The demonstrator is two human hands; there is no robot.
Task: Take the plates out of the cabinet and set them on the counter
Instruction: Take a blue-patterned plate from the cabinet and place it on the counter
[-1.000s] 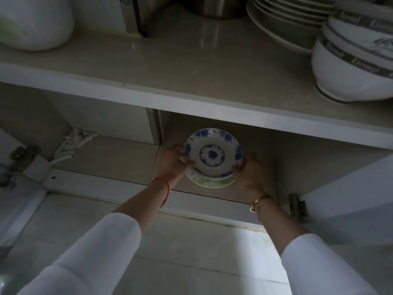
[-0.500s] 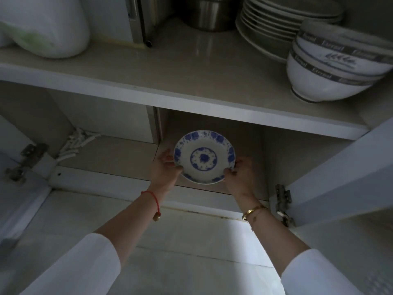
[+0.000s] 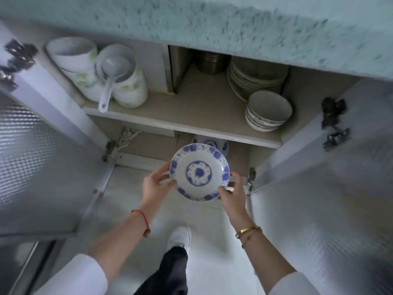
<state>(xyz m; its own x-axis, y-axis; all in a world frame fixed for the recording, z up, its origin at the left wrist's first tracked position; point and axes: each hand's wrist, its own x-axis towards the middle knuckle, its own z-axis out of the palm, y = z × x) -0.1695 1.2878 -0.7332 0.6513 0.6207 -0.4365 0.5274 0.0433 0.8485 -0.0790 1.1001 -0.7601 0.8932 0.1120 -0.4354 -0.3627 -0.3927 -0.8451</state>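
A white plate [image 3: 200, 172] with blue flowers round its rim and a blue medallion at centre is clasped level by the left hand [image 3: 154, 186] and right hand [image 3: 231, 193], outside the cabinet [image 3: 191, 118], above the floor [image 3: 212, 241].

Plate [image 3: 200, 175] held between left hand [image 3: 157, 186] and right hand [image 3: 231, 193], in front of open cabinet [image 3: 263, 139], above floor. More plates [image 3: 209, 143] behind it, on bottom shelf, near front edge (mostly hidden by held plate). Upper shelf: bowl stack [image 3: 268, 111] at right front corner, plate stack [image 3: 256, 78] behind it, metal pot [image 3: 211, 61] at back centre. Bowls [image 3: 96, 70] at left end, ladle [image 3: 111, 80] resting in them, handle over front edge. Counter [image 3: 212, 24] overhangs cabinet. Doors open to left and right.
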